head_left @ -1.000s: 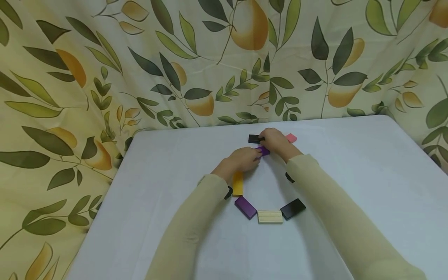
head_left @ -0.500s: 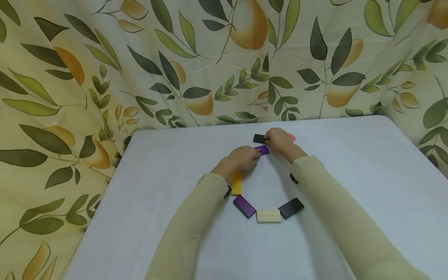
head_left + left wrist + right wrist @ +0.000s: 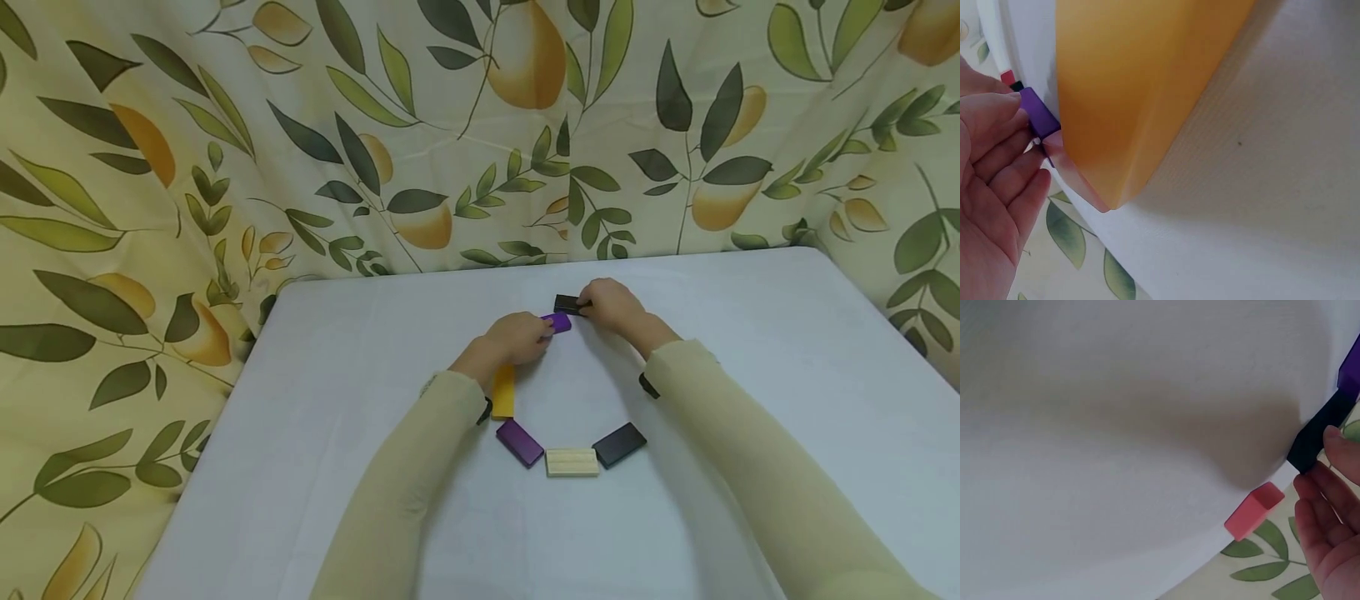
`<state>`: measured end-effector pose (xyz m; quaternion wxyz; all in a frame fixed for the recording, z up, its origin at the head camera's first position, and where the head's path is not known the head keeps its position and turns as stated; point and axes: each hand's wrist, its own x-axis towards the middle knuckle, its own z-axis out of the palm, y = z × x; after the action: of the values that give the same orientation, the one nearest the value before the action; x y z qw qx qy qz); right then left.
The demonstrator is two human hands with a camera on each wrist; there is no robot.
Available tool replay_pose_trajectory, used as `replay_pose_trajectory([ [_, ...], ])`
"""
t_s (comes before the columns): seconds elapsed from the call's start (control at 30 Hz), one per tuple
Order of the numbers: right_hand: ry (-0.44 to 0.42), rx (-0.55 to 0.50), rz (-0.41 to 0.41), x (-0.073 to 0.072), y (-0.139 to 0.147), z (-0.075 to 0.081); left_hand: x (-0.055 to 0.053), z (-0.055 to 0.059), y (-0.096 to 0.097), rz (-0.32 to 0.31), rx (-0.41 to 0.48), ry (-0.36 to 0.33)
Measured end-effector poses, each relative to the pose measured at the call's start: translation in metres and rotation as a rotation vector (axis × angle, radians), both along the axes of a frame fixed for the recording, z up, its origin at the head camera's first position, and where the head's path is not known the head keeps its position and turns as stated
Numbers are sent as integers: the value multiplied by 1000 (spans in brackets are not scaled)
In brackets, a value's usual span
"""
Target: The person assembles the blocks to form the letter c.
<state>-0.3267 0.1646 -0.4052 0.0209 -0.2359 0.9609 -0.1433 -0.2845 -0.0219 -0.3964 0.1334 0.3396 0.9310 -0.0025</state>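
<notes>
My left hand [image 3: 517,337] pinches a purple block [image 3: 557,322] between thumb and fingers at the far part of a curved row of blocks. In the left wrist view, a pinkish block [image 3: 1075,175] lies between that purple block and a large-looking yellow block [image 3: 1129,94]. My right hand [image 3: 613,307] pinches a black block [image 3: 1317,432] at one end. The black block's other end lies close to the purple block; whether they touch I cannot tell. A coral-pink block [image 3: 1254,511] sits apart beside the right fingers; in the head view the right hand hides it.
The row's near side holds another purple block [image 3: 520,442], a pale wooden block [image 3: 572,462] and a second black block [image 3: 619,444]. All lie on a white-covered table [image 3: 360,400]. A leaf-and-fruit patterned cloth [image 3: 420,150] hangs behind the table's far edge.
My right hand has slid the black block rightward and slightly nearer, toward the purple block's end. The coral-pink block has gone out of sight behind that hand. My left hand keeps its hold.
</notes>
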Motion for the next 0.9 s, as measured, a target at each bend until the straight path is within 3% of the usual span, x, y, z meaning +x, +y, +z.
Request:
replay_pose_trajectory([
  [0.3, -23, 8, -2, 7, 6, 2, 0, -2, 1, 61, -13, -35],
  [0.9, -43, 17, -4, 15, 16, 4, 2, -1, 3, 53, -14, -47],
])
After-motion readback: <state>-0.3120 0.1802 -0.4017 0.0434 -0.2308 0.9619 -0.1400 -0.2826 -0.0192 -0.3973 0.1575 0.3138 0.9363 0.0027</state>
